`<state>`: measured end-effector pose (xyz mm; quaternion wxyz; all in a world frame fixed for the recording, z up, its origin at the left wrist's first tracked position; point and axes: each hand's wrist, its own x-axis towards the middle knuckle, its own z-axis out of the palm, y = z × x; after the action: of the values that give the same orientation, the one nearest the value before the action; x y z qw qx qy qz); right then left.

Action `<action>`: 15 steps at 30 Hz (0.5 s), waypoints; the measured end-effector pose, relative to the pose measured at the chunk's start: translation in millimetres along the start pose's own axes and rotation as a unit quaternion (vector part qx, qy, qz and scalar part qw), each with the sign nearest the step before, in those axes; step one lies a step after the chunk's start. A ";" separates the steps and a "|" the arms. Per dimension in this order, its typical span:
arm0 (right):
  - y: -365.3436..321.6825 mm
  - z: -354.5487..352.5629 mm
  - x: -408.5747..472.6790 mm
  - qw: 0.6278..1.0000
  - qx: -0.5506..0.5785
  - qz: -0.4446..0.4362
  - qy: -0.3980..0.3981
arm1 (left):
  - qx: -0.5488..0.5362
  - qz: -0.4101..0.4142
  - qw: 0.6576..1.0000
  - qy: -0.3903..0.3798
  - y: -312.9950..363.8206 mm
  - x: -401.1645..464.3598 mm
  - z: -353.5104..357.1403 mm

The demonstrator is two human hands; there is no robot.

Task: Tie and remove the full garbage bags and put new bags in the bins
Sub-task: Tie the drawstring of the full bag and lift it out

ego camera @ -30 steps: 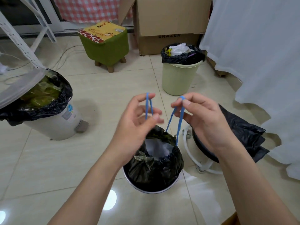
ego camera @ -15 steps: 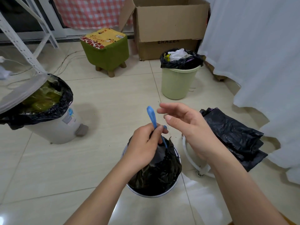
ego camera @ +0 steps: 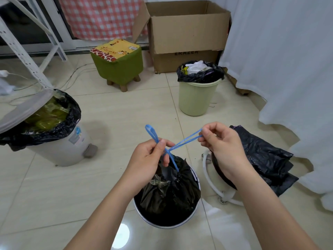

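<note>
Looking down from the head camera, a black garbage bag (ego camera: pixel 171 190) is seen gathered at its mouth inside a round white bin (ego camera: pixel 166 225) on the tiled floor (ego camera: pixel 126 112). One blue drawstring loop (ego camera: pixel 151 131) is pinched between thumb and forefinger of the left hand (ego camera: pixel 149 161), just above the bag's neck, with the loop end sticking up past the fingers. A second blue drawstring loop (ego camera: pixel 187 139) is pinched at its far end by the curled fingers of the right hand (ego camera: pixel 221 143) and is drawn taut up and to the right; the two strings cross just beside the left thumb. A folded pile of black bags (ego camera: pixel 266 157) is seen on the floor beside the right wrist. Farther back, a pale green bin (ego camera: pixel 195 100) lined with a filled black bag is placed near a cardboard box (ego camera: pixel 187 31). At left, a pedal bin (ego camera: pixel 59 147) with its lid raised is shown, also lined in black and filled.
</note>
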<state>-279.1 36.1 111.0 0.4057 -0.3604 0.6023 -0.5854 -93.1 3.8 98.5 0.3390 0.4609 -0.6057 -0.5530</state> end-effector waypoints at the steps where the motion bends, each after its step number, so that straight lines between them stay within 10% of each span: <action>1: -0.7 -2.2 0.4 0.999 0.033 0.000 -0.008 | -0.024 -0.016 1.000 -0.006 -1.4 0.0 -1.6; 6: -6.9 -11.0 -1.4 0.971 0.185 0.067 -0.138 | -0.124 -0.110 0.986 -0.004 -5.3 4.8 -12.0; 15: 1.5 -10.6 -10.7 0.890 -0.037 0.172 -0.421 | -0.148 -0.139 0.979 0.018 -8.2 7.4 -20.1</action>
<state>-284.3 50.3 110.0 0.7017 -0.4791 0.4487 -0.2770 -75.7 -10.0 92.9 0.3345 0.4949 -0.4410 -0.6698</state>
